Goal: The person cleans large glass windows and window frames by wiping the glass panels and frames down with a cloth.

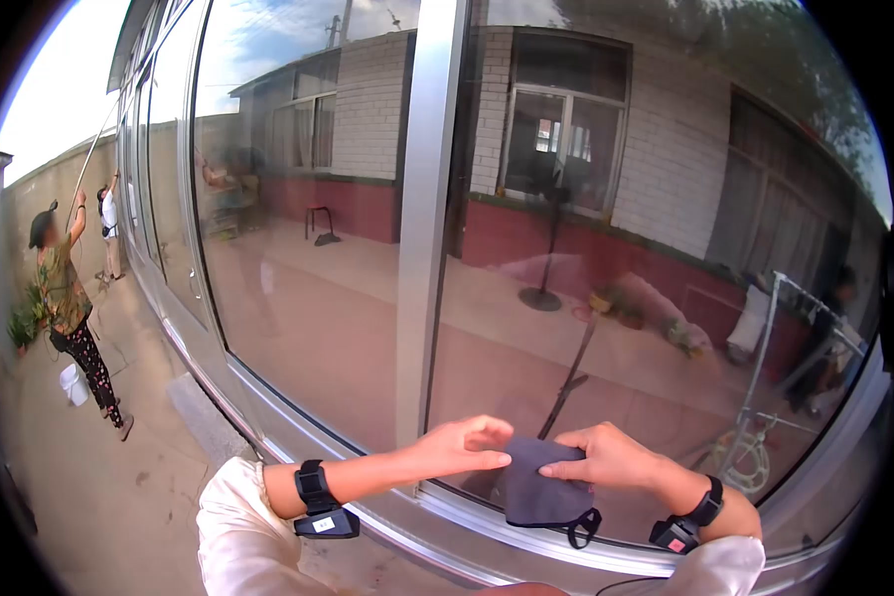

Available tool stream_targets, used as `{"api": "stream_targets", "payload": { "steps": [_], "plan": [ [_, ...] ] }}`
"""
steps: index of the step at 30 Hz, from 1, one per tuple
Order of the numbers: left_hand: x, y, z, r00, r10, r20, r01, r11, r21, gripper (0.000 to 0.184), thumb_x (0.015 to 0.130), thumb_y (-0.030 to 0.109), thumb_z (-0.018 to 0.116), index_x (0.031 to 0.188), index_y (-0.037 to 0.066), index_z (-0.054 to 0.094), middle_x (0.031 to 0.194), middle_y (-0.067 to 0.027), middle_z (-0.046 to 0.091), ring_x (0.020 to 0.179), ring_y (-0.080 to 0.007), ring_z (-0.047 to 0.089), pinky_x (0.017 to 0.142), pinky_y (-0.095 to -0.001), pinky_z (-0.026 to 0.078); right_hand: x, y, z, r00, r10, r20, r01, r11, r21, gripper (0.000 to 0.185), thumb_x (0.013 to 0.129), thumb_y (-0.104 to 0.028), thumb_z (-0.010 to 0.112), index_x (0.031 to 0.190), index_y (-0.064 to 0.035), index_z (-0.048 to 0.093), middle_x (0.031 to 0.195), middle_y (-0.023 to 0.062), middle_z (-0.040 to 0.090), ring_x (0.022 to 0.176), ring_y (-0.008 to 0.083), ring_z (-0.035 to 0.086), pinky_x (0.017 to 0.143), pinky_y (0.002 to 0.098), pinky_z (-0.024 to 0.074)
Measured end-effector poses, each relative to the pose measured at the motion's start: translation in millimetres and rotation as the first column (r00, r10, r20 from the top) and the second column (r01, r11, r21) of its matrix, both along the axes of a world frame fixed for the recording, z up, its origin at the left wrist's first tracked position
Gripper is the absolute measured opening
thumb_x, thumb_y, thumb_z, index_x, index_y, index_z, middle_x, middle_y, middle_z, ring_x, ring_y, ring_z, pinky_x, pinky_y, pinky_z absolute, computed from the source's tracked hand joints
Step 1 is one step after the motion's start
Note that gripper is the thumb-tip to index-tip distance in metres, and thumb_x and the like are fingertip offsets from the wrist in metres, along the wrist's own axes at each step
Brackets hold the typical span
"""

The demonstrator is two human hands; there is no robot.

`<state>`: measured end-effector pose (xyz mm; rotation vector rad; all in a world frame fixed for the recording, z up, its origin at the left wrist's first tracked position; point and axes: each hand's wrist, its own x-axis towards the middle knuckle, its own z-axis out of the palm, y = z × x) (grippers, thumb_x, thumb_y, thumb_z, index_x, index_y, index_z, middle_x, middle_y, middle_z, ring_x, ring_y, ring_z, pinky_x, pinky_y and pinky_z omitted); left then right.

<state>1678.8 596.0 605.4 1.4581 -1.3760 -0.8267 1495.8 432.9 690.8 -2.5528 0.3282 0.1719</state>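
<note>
A dark grey cloth item with a black loop at its lower edge hangs in front of me near the bottom of the window. My right hand grips it from the right, thumb over its front and fingers behind. My left hand is at its upper left edge, fingers curved and apart from the thumb, whose tip is close to the cloth. Whether that thumb touches the cloth is hard to tell. Both wrists wear black straps with small boxes.
Large glass panes with a metal frame stand right before me. At the left, a person holds a long pole, with a white bucket beside them. Another person stands farther back. A stone slab lies by the wall.
</note>
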Motion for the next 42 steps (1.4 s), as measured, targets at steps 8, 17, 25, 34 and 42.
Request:
{"api": "stream_targets", "payload": {
  "steps": [8, 17, 25, 34, 42],
  "plan": [
    [-6.1, -11.0, 25.8, 0.867, -0.103, -0.489, 0.055, 0.992, -0.112, 0.060, 0.082, 0.020, 0.072, 0.130, 0.001, 0.042, 0.123, -0.0099, 0.052, 0.118, -0.0165, 0.046, 0.101, -0.0314, 0.036, 21.8, -12.2, 32.4, 0.943, -0.049, 0.328, 0.015, 0.994, 0.104, 0.030, 0.084, -0.025, 0.069, 0.102, -0.0022, 0.061, 0.091, 0.0039, 0.065, 0.078, 0.0094, 0.059, 0.064, 0.0259, 0.0496],
    [-26.4, -32.3, 95.7, 0.772, 0.376, 0.511, -0.086, 0.860, -0.503, 0.056, 0.079, 0.020, 0.063, 0.130, 0.006, 0.043, 0.107, -0.0110, 0.056, 0.098, -0.0217, 0.059, 0.082, -0.0338, 0.048, 35.1, 22.2, -15.3, 0.647, -0.481, 0.592, -0.330, 0.524, 0.785, 0.035, 0.098, -0.031, 0.044, 0.126, -0.0099, 0.041, 0.120, 0.0041, 0.052, 0.113, 0.0145, 0.052, 0.091, 0.0320, 0.0443],
    [15.6, -9.8, 156.5, 0.300, 0.878, 0.374, 0.287, 0.290, -0.913, 0.046, 0.075, 0.010, 0.066, 0.120, 0.006, 0.056, 0.120, -0.0117, 0.057, 0.108, -0.0285, 0.057, 0.090, -0.0385, 0.047, 21.5, -7.1, 106.0, -0.397, -0.208, 0.894, -0.231, 0.965, 0.122, 0.037, 0.097, -0.016, 0.045, 0.133, -0.0056, 0.041, 0.126, 0.0092, 0.051, 0.117, 0.0193, 0.049, 0.100, 0.0314, 0.0373],
    [78.3, -19.1, 167.3, -0.165, 0.923, 0.347, 0.132, 0.370, -0.920, 0.072, 0.078, 0.027, 0.067, 0.138, 0.003, 0.036, 0.148, -0.0130, 0.028, 0.138, -0.0283, 0.025, 0.110, -0.0462, 0.023, 105.2, -42.7, 212.9, -0.073, 0.644, 0.761, 0.837, 0.455, -0.305, 0.044, 0.093, -0.025, 0.051, 0.134, -0.0109, 0.044, 0.138, 0.0086, 0.045, 0.133, 0.0263, 0.035, 0.108, 0.0513, 0.0198],
    [88.3, -18.7, 159.6, -0.317, 0.878, 0.359, 0.101, 0.408, -0.907, 0.058, 0.083, 0.006, 0.052, 0.138, 0.000, 0.035, 0.149, -0.0139, 0.026, 0.138, -0.0293, 0.024, 0.110, -0.0439, 0.024, 153.0, 6.5, 156.9, 0.391, 0.760, 0.519, 0.564, 0.248, -0.788, 0.036, 0.083, -0.020, 0.058, 0.118, -0.0135, 0.055, 0.135, 0.0051, 0.047, 0.129, 0.0245, 0.038, 0.109, 0.0489, 0.0238]
  ]
}}
